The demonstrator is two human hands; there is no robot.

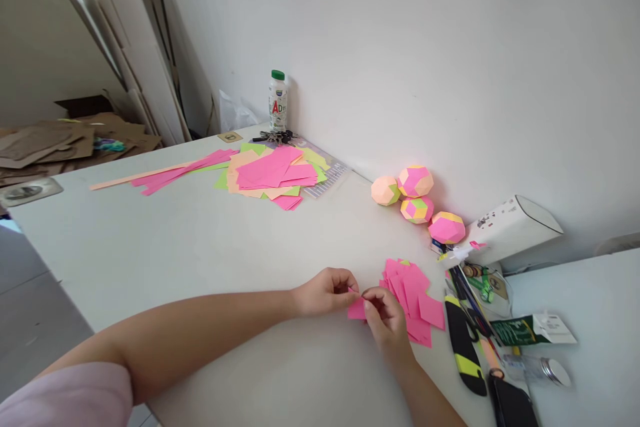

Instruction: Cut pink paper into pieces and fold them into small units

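Note:
Between my two hands is a small piece of pink paper [357, 309], held just above the pale tabletop [225, 247]. My left hand [327, 290] pinches its upper left part between thumb and fingers. On the other side, my right hand [387, 320] grips the paper's right edge, thumb in front and fingers curled behind. The fingers partly cover the paper, so its folds do not show clearly. Right beside my right hand lies a loose pile of pink paper pieces [413, 293], with a bit of green near its top.
Several folded paper balls [416, 181] sit by the wall. A larger stack of coloured paper [270, 170], keys [280, 137] and a bottle [278, 103] are farther back. To the right lie a black and yellow cutter [463, 343], a clear jar [535, 368] and a phone [511, 403].

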